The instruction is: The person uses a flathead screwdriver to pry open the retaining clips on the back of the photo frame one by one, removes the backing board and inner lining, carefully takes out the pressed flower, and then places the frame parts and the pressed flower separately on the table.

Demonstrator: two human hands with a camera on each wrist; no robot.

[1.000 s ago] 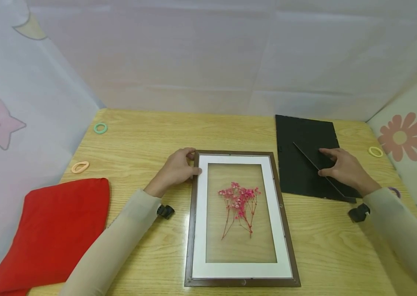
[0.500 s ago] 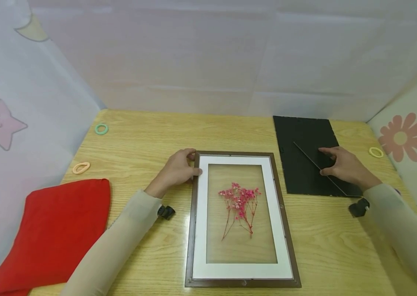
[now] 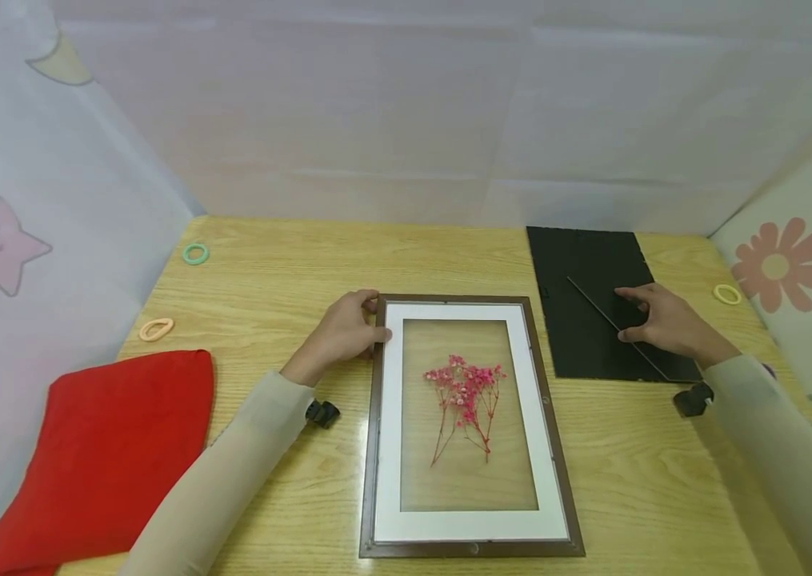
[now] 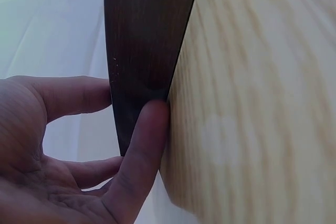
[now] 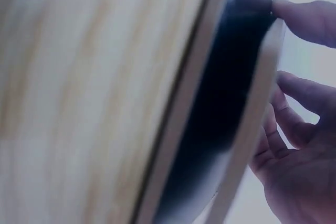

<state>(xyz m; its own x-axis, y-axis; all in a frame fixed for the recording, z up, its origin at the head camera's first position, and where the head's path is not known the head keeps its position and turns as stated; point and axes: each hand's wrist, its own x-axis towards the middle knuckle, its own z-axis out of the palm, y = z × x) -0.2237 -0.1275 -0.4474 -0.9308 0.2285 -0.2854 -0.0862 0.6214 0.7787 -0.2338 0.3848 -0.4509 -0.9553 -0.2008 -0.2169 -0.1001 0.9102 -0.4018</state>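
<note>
A brown picture frame (image 3: 474, 550) lies flat in the head view. Inside it a white mat (image 3: 474, 525) borders a transparent pane with pink dried flowers (image 3: 463, 388). My left hand (image 3: 341, 328) grips the frame's left side near its far corner; in the left wrist view a finger (image 4: 147, 145) lies along the dark outer edge. At the right lies a black backing board (image 3: 567, 344). My right hand (image 3: 668, 320) pinches its raised stand flap (image 5: 254, 103) between thumb and fingers. The right wrist view shows the board's lower edge (image 5: 178, 103) against the table.
A red cloth (image 3: 118, 448) lies at the left on the wooden table (image 3: 290, 264). Green (image 3: 195, 262) and orange rings (image 3: 157, 329) are near the left edge. A yellow ring (image 3: 726, 294) lies at the right, with a purple ring partly hidden by the right sleeve.
The black board has shifted slightly, its far edge leftward and its near edge more level, while my right hand keeps the flap. My left hand and the picture frame have hardly moved.
</note>
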